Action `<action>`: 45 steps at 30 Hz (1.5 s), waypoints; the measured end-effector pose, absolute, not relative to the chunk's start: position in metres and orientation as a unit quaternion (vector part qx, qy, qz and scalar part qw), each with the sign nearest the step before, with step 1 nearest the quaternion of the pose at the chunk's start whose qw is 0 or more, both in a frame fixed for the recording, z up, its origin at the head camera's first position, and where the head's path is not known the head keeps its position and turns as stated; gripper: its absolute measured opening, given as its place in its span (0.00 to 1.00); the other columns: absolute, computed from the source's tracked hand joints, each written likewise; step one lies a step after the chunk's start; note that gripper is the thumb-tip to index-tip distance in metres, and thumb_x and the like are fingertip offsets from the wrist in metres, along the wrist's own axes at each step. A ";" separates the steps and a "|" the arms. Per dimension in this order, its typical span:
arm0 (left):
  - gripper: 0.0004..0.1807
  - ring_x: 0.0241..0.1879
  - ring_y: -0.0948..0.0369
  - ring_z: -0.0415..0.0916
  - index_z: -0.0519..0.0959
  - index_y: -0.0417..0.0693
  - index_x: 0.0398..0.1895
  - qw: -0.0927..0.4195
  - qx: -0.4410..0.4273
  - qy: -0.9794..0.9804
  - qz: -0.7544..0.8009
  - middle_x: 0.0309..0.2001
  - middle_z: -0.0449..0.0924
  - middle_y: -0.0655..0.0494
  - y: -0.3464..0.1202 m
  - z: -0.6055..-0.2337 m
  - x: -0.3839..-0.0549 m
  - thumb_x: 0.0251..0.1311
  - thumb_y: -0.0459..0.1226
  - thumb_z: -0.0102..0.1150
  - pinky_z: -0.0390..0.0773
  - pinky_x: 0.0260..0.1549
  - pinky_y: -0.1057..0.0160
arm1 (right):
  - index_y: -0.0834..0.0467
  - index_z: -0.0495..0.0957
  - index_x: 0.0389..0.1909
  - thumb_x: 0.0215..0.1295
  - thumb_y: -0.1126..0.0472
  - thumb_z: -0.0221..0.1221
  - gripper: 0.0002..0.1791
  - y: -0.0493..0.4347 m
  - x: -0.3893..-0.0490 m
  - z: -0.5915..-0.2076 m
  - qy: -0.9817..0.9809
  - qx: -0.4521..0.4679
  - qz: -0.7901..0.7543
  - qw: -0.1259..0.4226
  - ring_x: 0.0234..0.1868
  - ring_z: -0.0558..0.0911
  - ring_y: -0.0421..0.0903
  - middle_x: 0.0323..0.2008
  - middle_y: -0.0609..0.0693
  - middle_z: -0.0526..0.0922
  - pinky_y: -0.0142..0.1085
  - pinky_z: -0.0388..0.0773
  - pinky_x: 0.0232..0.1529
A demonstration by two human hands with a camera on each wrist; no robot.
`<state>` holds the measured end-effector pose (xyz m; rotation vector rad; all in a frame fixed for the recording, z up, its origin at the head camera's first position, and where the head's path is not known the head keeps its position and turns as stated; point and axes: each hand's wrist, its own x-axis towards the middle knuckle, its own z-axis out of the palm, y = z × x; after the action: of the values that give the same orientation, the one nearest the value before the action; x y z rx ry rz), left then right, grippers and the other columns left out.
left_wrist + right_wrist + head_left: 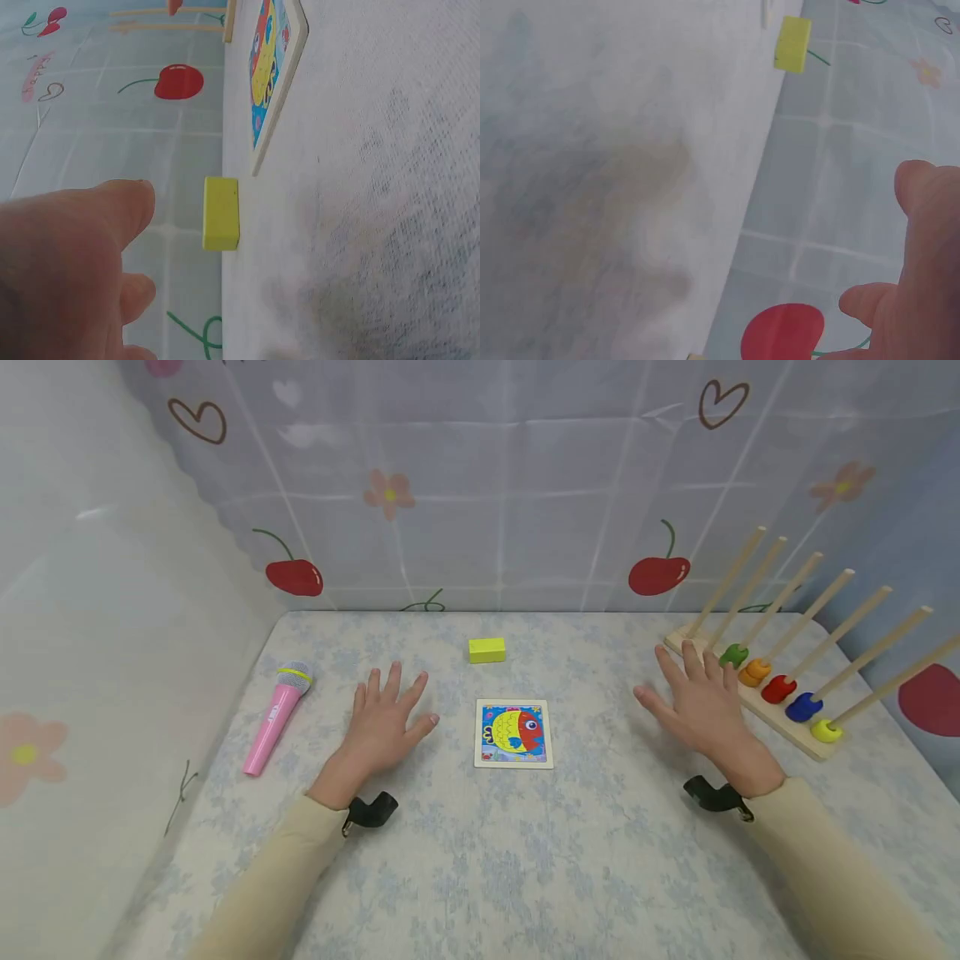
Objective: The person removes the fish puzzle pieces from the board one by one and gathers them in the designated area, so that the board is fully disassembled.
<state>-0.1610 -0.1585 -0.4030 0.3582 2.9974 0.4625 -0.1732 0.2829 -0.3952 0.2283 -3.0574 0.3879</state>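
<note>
My left hand [382, 722] is held over the table with its fingers spread, holding nothing. To its left lies a pink toy microphone [273, 722] with a grey head and a yellow band. Between the two hands, a square fish puzzle [513, 734] in a pale frame lies flat. Behind the puzzle sits a yellow block [487, 651], also seen in the left wrist view as a yellow block [221, 214]. My right hand [701, 706], fingers apart and holding nothing, is nearest the wooden peg stand [780, 720], whose far part it partly hides.
Upright wooden pegs [810, 610] rise from the stand, with green, orange, red, blue and yellow beads low on several of them. A patterned cloth [480, 877] covers the table. Behind it hangs a printed curtain [525, 485], and a pale wall [90, 635] borders the left side.
</note>
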 end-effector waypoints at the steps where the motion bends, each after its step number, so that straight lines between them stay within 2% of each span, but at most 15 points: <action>1: 0.40 0.80 0.30 0.33 0.54 0.53 0.82 0.047 0.119 0.980 0.151 0.82 0.39 0.35 -0.157 -0.404 -0.161 0.73 0.56 0.50 0.37 0.75 0.29 | 0.60 0.52 0.81 0.73 0.29 0.44 0.48 0.280 -0.174 -0.395 -0.988 0.076 0.128 0.026 0.76 0.46 0.81 0.78 0.75 0.46 0.76 0.36 0.71; 6: 0.40 0.81 0.32 0.34 0.54 0.54 0.82 0.062 0.130 0.979 0.146 0.83 0.39 0.36 -0.149 -0.412 -0.160 0.73 0.56 0.51 0.38 0.75 0.30 | 0.61 0.52 0.80 0.73 0.32 0.48 0.48 0.264 -0.181 -0.394 -0.986 0.088 0.144 0.013 0.76 0.45 0.79 0.78 0.75 0.46 0.75 0.36 0.71; 10: 0.40 0.81 0.33 0.34 0.56 0.54 0.82 0.072 0.135 0.976 0.157 0.83 0.40 0.37 -0.140 -0.417 -0.158 0.72 0.56 0.51 0.39 0.76 0.30 | 0.61 0.53 0.80 0.72 0.36 0.53 0.47 0.248 -0.190 -0.395 -0.985 0.107 0.137 -0.003 0.76 0.47 0.79 0.78 0.75 0.49 0.74 0.39 0.72; 16: 0.39 0.81 0.33 0.38 0.60 0.54 0.80 0.083 0.143 0.970 0.180 0.82 0.44 0.37 -0.123 -0.427 -0.150 0.71 0.55 0.54 0.42 0.75 0.30 | 0.63 0.61 0.76 0.67 0.43 0.63 0.45 0.214 -0.205 -0.399 -0.977 0.152 0.147 -0.012 0.75 0.59 0.73 0.75 0.72 0.60 0.70 0.52 0.73; 21: 0.38 0.81 0.33 0.39 0.61 0.54 0.80 0.095 0.156 0.964 0.191 0.82 0.46 0.37 -0.114 -0.439 -0.145 0.70 0.54 0.55 0.44 0.75 0.31 | 0.62 0.68 0.73 0.63 0.45 0.67 0.42 0.183 -0.212 -0.405 -0.968 0.186 0.167 -0.021 0.71 0.68 0.68 0.71 0.69 0.69 0.64 0.65 0.70; 28: 0.37 0.80 0.32 0.39 0.63 0.54 0.79 0.105 0.175 0.959 0.199 0.81 0.47 0.36 -0.109 -0.442 -0.142 0.70 0.53 0.55 0.45 0.75 0.32 | 0.60 0.76 0.66 0.61 0.47 0.70 0.35 0.147 -0.218 -0.411 -0.955 0.217 0.197 -0.041 0.66 0.74 0.61 0.65 0.63 0.77 0.58 0.72 0.67; 31: 0.36 0.80 0.31 0.38 0.64 0.53 0.78 0.103 0.176 0.958 0.203 0.81 0.47 0.35 -0.109 -0.441 -0.141 0.70 0.54 0.55 0.44 0.75 0.31 | 0.59 0.80 0.62 0.61 0.47 0.70 0.31 0.133 -0.219 -0.413 -0.950 0.235 0.202 -0.048 0.62 0.77 0.59 0.61 0.61 0.81 0.55 0.74 0.63; 37: 0.37 0.81 0.32 0.36 0.63 0.55 0.79 0.101 0.172 0.958 0.207 0.82 0.46 0.36 -0.109 -0.445 -0.140 0.70 0.55 0.54 0.42 0.76 0.31 | 0.58 0.85 0.53 0.61 0.49 0.70 0.23 0.113 -0.220 -0.416 -0.944 0.263 0.192 -0.054 0.48 0.79 0.53 0.49 0.57 0.84 0.45 0.78 0.49; 45: 0.37 0.81 0.33 0.36 0.63 0.55 0.79 0.089 0.172 0.957 0.217 0.82 0.47 0.36 -0.108 -0.449 -0.139 0.70 0.55 0.55 0.41 0.76 0.31 | 0.56 0.85 0.46 0.60 0.49 0.71 0.19 0.098 -0.224 -0.419 -0.939 0.250 0.208 -0.113 0.37 0.78 0.46 0.40 0.53 0.83 0.34 0.78 0.38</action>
<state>-0.1393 -0.1085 -0.4493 0.5128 2.8475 0.6447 -0.2238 0.0977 -0.4191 0.8471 -3.1834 0.7049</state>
